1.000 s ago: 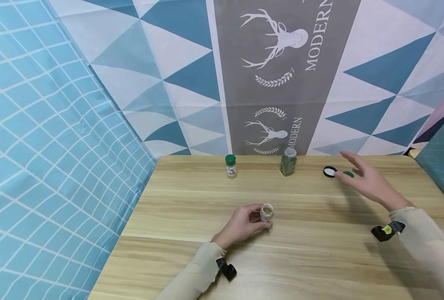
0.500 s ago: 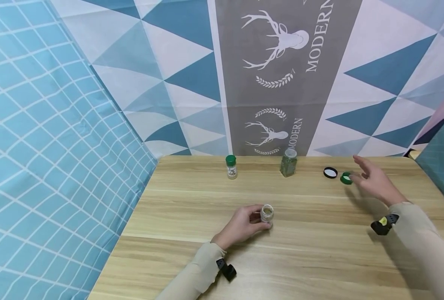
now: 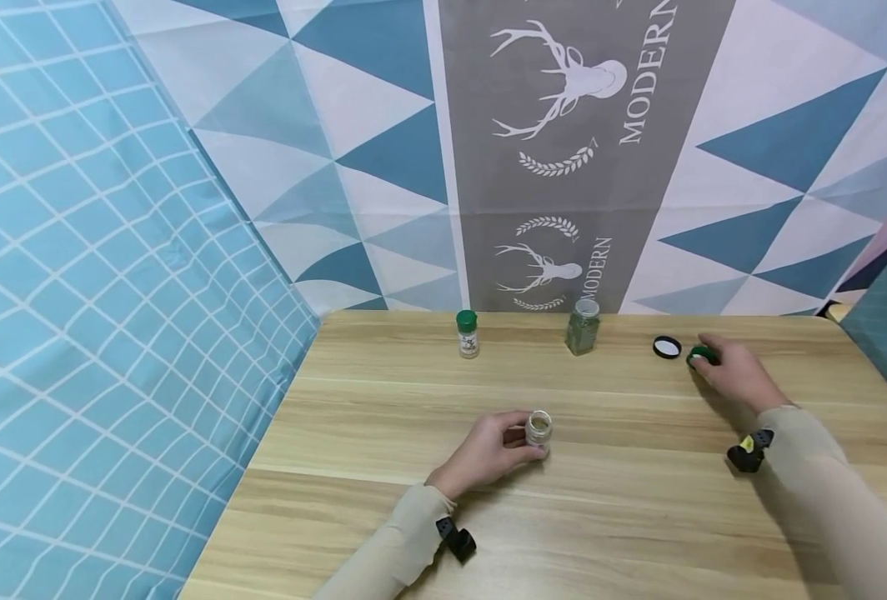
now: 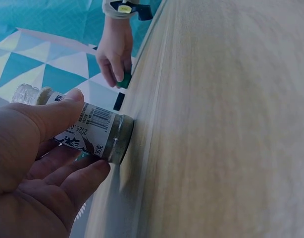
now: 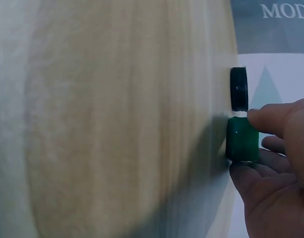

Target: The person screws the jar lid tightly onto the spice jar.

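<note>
My left hand [image 3: 484, 452] grips a small clear glass spice jar [image 3: 538, 427] at the middle of the table. The jar stands upright without a lid, its mouth facing up. A white label with a barcode [image 4: 100, 119] shows between thumb and fingers in the left wrist view. At the back right, my right hand [image 3: 741, 377] pinches a green cap [image 5: 242, 139], thumb on one side and fingers on the other. The cap rests on the table with its pale inside facing up. Right beside it lies a black round lid [image 3: 667, 347] with a white liner.
Near the back edge of the wooden table [image 3: 383, 400] stands a small shaker with a green cap [image 3: 468, 334]. A lidless square glass jar of green herbs [image 3: 583, 327] stands farther right. Patterned cloth [image 3: 383, 183] hangs behind the table, and blue checked cloth [image 3: 113, 292] hangs at left.
My right hand has come down and slightly left over the green cap, and its fingers have closed round it. My left hand keeps holding the jar in place.
</note>
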A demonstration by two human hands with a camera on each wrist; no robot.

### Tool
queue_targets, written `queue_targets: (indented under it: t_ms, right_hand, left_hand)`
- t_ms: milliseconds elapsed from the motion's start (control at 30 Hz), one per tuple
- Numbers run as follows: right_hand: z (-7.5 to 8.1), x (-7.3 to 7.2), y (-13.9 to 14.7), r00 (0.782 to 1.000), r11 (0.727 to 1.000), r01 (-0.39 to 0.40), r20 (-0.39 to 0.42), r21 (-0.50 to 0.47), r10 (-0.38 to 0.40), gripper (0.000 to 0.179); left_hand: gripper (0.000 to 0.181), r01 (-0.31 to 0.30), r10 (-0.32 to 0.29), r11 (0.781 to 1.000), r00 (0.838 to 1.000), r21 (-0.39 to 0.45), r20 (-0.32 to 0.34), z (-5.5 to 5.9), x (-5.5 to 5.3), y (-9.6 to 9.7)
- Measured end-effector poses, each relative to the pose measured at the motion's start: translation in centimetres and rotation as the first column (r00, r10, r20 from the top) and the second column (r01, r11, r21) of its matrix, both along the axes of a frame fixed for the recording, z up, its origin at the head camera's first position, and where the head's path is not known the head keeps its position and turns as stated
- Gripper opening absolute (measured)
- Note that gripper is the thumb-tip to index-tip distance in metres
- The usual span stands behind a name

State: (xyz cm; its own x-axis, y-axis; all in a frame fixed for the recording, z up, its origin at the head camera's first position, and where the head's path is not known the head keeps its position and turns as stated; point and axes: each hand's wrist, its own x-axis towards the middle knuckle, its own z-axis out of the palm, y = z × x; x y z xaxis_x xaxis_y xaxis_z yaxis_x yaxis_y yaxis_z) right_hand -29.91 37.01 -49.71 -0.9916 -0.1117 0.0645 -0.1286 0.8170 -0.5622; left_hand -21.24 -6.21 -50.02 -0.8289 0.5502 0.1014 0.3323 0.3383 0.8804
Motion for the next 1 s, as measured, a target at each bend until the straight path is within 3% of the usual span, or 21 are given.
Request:
queue_targets:
  t_ms: [400,767,1000]
  right_hand:
    - [-0.3,0.1,-0.4,0.999,0.998,0.009,-0.046,0.058,-0.007,0.053]
    - [0.2,1.3,-0.6,0.998,0.999,0.036,-0.062,0.029,-0.034,0.054]
    - [0.9,2.3,-0.8,0.991,0.999,0.05,-0.125,-0.002,-0.05,0.052]
  left_hand:
    - [0.047,0.006,-0.006,1.0,1.0,0.008,-0.004,-0.1,-0.1,0.0]
    - [0.045,0.014,-0.014,1.0,1.0,0.013,-0.016,-0.1,-0.1,-0.2]
    - [0.044,0.021,-0.02,1.0,0.999,0.011,-0.028,-0.1,-0.1,-0.2]
